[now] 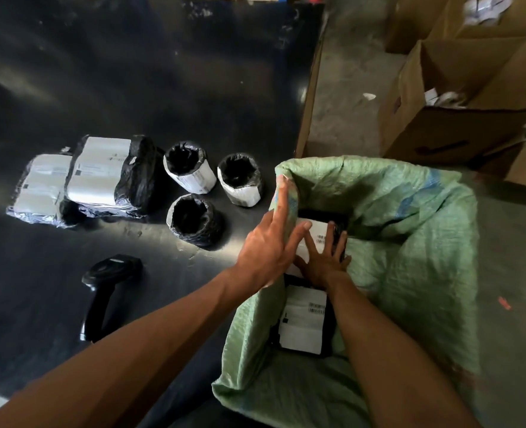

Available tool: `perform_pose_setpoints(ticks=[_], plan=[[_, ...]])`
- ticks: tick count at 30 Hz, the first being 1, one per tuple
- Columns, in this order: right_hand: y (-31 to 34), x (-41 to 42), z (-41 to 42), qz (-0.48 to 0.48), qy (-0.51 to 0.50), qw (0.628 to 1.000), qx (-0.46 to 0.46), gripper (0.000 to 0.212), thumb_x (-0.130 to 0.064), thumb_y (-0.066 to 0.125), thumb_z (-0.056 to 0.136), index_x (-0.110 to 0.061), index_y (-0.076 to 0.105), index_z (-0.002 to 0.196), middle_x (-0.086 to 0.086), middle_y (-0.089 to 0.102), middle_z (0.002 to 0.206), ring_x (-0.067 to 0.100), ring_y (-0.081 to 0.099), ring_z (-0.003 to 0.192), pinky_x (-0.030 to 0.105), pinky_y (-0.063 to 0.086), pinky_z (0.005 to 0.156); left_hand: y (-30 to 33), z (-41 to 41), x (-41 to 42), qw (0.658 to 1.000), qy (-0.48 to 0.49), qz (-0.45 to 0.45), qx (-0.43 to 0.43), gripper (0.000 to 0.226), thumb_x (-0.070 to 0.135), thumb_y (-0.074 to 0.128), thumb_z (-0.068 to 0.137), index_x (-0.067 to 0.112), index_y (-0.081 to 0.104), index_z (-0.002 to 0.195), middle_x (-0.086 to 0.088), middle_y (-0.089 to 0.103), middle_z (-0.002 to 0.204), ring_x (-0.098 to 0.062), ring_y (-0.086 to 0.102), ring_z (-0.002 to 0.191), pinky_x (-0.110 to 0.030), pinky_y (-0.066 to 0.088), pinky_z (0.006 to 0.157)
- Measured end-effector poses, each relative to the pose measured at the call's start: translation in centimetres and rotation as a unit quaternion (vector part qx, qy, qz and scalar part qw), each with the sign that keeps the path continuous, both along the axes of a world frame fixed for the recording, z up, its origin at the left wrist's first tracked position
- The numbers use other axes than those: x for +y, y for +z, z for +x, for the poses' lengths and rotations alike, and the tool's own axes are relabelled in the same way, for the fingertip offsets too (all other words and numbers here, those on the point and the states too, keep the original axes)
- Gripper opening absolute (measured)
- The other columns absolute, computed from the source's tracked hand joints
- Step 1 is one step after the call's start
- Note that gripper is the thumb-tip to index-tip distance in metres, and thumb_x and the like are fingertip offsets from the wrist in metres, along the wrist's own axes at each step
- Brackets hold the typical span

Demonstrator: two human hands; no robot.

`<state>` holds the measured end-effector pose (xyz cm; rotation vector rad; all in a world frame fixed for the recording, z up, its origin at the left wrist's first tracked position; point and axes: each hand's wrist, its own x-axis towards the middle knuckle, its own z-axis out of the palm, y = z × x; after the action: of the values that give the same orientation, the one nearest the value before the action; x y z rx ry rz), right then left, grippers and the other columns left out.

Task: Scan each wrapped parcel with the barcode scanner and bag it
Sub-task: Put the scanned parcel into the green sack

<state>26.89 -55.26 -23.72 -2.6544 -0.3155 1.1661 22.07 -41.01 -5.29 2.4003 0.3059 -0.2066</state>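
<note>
Both hands work at the mouth of the green woven sack [410, 230]: the left hand [268, 248] lies flat with straight fingers against the sack's near edge, and the right hand [323, 257] presses spread, straight fingers on a black-wrapped parcel with a white label [319, 234] inside it. Another labelled parcel [305, 319] lies lower in the sack. On the black table [132, 72], the barcode scanner [107, 291] lies untouched, near three round parcels [190, 171] and two flat stacked parcels [98, 177]. Cardboard boxes [459, 97] stand beyond.
</note>
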Motion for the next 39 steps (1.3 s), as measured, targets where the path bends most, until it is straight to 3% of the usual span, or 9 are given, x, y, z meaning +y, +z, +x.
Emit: perform_pose_setpoints(ticks=[6,13,18,23,29,34,39], plan=[[0.7,0.7,1.4,-0.030,0.019,0.998,0.044,0.086,-0.080,0.032,0.092,-0.058,-0.031,0.146,0.003,-0.060,0.146,0.044,-0.043,0.143,0.074,0.005,0.117,-0.1,0.4,0.6,1.000,-0.001,-0.016,-0.004,0.082,0.056,0.040,0.102,0.040,-0.020,0.156,-0.016,0.050,0.145,-0.037,0.060,0.117,-0.042,0.048,0.096],[3.1,1.8,1.2,-0.097,0.020,0.994,0.045,0.084,-0.079,0.030,0.093,-0.055,-0.031,0.147,0.008,-0.054,0.152,0.047,-0.036,0.146,0.072,-0.009,0.116,-0.3,0.2,0.6,1.000,0.000,-0.001,-0.010,0.082,0.055,0.039,0.103,0.038,-0.020,0.156,-0.017,0.051,0.145,-0.042,0.062,0.111,-0.044,0.049,0.094],[5.2,1.8,-0.6,-0.091,0.004,0.995,0.040,0.083,-0.069,0.037,0.097,-0.047,-0.015,0.158,0.014,-0.042,0.160,0.044,-0.033,0.149,0.068,-0.014,0.117,0.2,-1.0,0.2,1.000,0.000,-0.016,-0.006,0.081,0.054,0.039,0.103,0.041,-0.021,0.155,-0.018,0.046,0.148,-0.045,0.061,0.112,-0.047,0.049,0.095],[7.7,0.8,-1.6,-0.059,-0.066,0.996,0.023,0.073,-0.067,0.029,0.100,-0.043,0.001,0.163,0.009,-0.027,0.168,0.037,-0.026,0.154,0.060,-0.009,0.123,1.0,-2.1,0.0,1.000,-0.007,-0.009,-0.004,0.079,0.057,0.036,0.102,0.045,-0.024,0.153,-0.018,0.045,0.146,-0.045,0.060,0.111,-0.049,0.049,0.094],[13.2,-0.4,-1.5,-0.002,-0.160,0.981,-0.105,0.066,-0.067,0.029,0.101,-0.040,0.023,0.161,0.006,-0.003,0.171,0.031,-0.010,0.157,0.054,0.002,0.126,2.0,-2.2,0.4,1.000,0.002,-0.016,0.019,0.085,0.069,0.035,0.096,0.043,-0.021,0.154,-0.011,0.034,0.156,-0.041,0.053,0.126,-0.051,0.042,0.102],[18.2,-0.4,-1.2,0.001,-0.172,0.969,-0.176,0.068,-0.069,0.029,0.100,-0.037,0.022,0.160,0.010,0.005,0.170,0.033,-0.002,0.157,0.055,0.004,0.126,2.8,-2.1,4.0,1.000,0.007,0.008,-0.017,0.083,0.069,0.030,0.097,0.029,-0.005,0.161,-0.009,0.031,0.158,-0.039,0.049,0.132,-0.049,0.042,0.103],[23.0,3.6,-1.4,0.018,-0.168,0.960,-0.222,0.067,-0.068,0.028,0.100,-0.037,0.024,0.160,0.010,0.010,0.170,0.034,0.003,0.156,0.054,0.005,0.126,4.0,-2.9,10.6,0.996,0.061,0.006,-0.065,0.078,0.060,0.037,0.100,0.021,0.009,0.162,-0.012,0.033,0.156,-0.037,0.045,0.136,-0.046,0.042,0.102]])
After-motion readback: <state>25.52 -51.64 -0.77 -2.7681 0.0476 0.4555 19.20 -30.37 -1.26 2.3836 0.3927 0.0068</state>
